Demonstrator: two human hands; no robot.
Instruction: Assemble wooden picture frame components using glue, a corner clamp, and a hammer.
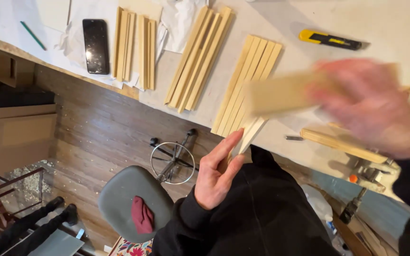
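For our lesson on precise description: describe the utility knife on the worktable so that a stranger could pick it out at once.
Start at the pale worktable and look to its far side, beyond the rows of light wooden strips. There, lying flat and alone, is the utility knife. Its yellow and black body sets it apart from the plain wood around it.

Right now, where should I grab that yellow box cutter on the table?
Grip the yellow box cutter around its middle, coming from above. It lies flat and alone on the table, long sides free; its dark right end may hold the blade, so stay off that.

bright even daylight | soft shadows | right hand [371,106] motion-blurred | phone [95,46] glare
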